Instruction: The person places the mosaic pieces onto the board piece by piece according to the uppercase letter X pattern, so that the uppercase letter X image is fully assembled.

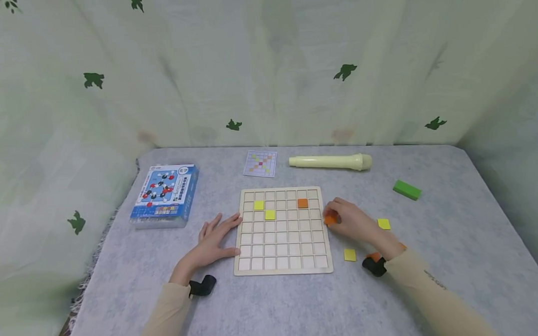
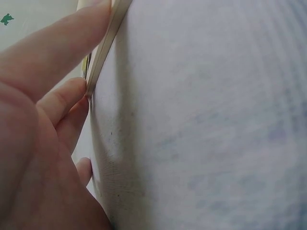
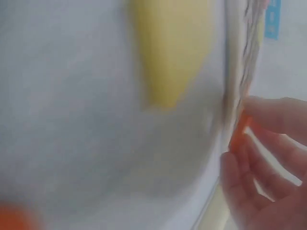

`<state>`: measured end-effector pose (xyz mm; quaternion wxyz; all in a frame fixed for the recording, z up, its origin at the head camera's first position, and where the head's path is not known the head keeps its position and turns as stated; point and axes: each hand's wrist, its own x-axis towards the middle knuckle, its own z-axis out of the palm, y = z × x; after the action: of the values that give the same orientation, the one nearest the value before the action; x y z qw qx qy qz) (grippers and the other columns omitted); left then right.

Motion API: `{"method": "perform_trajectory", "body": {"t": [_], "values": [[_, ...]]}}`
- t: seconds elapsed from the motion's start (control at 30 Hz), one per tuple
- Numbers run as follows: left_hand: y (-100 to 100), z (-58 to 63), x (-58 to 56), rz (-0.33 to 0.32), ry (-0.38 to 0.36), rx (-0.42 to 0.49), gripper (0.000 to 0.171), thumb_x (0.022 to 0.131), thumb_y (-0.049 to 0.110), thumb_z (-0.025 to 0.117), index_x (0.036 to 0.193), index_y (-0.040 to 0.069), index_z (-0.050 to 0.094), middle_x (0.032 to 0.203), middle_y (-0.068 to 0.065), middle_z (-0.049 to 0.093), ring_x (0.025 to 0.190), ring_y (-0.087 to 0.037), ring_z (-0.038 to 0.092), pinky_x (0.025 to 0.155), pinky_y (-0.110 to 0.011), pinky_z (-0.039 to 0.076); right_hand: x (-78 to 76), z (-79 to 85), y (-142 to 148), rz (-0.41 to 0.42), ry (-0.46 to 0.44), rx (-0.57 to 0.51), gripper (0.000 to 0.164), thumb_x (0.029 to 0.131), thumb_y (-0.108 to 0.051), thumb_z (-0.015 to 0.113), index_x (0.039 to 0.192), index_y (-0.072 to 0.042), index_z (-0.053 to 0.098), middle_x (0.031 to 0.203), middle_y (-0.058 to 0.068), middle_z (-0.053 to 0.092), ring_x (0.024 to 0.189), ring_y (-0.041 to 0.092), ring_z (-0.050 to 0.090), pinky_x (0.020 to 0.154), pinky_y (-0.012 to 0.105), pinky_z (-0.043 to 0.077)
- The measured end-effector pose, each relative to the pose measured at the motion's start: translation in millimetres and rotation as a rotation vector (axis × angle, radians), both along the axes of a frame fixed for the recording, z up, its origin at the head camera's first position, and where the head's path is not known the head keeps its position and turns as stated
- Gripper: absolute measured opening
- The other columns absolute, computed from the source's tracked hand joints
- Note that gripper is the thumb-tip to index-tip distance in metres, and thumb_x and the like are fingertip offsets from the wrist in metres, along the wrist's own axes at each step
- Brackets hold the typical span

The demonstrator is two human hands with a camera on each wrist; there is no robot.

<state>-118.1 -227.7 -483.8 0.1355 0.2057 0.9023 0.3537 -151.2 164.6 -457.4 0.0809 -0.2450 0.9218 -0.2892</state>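
Note:
A wooden grid board [image 1: 283, 271] lies on the table between both hands. Two yellow tiles sit in its upper left cells, one of them a yellow tile [image 1: 269, 215], and an orange tile [image 1: 302, 203] sits at its upper right. My left hand [image 1: 215, 243] touches the board's left edge with thumb and fingertips, its fingers fairly straight. At the right edge my right hand [image 1: 352, 221] pinches an orange tile [image 1: 330, 220], also visible in the right wrist view between thumb and fingers. A loose yellow tile [image 1: 350, 255] lies right of the board; another yellow tile [image 1: 383, 224] lies beyond the right wrist.
A pattern card [image 1: 260, 163] and a pale yellow toy microphone [image 1: 329, 162] lie behind the board. A blue box [image 1: 164, 196] stands at the left, a green block [image 1: 406, 189] at the right. Orange tiles [image 1: 374, 256] are partly hidden beneath the right wrist.

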Motion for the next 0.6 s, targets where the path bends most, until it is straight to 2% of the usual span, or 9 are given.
{"method": "perform_trajectory", "body": {"t": [0.1,0.2,0.4,0.6], "values": [[0,0.3,0.5,0.003,-0.007,-0.004,0.079,0.084,0.035,0.072,0.150,0.012,0.034,0.157,-0.006,0.022,0.143,-0.036,-0.004,0.107,-0.057,-0.014,-6.6,1.3,-14,0.031,-0.011,-0.078,0.022,0.080,-0.003,0.074,0.099,-0.006,0.064,0.095,0.000,0.057,0.087,0.018,0.054,0.076,0.033,0.048],[0,0.7,0.8,0.005,-0.014,-0.007,0.079,0.085,0.035,0.072,0.150,0.013,0.034,0.157,-0.005,0.021,0.143,-0.035,-0.005,0.107,-0.056,-0.014,-14.8,2.5,-32,0.056,-0.038,-0.112,0.022,0.080,-0.001,0.073,0.099,-0.006,0.064,0.096,-0.001,0.058,0.089,0.017,0.054,0.078,0.033,0.048],[0,1.3,0.9,0.003,-0.008,0.006,0.079,0.085,0.034,0.073,0.150,0.012,0.034,0.157,-0.006,0.022,0.143,-0.036,-0.004,0.106,-0.057,-0.014,-30.5,5.0,-67,0.121,-0.025,-0.038,0.017,0.082,-0.001,0.070,0.096,-0.007,0.065,0.091,-0.001,0.058,0.084,0.016,0.051,0.077,0.031,0.046],[0,0.4,0.4,-0.001,-0.010,0.014,0.078,0.086,0.035,0.071,0.150,0.012,0.034,0.157,-0.007,0.022,0.143,-0.037,-0.005,0.106,-0.058,-0.013,-36.2,4.2,-84,0.146,-0.006,0.030,0.015,0.083,0.001,0.069,0.095,-0.009,0.065,0.089,-0.003,0.057,0.083,0.016,0.049,0.077,0.031,0.044]]}}
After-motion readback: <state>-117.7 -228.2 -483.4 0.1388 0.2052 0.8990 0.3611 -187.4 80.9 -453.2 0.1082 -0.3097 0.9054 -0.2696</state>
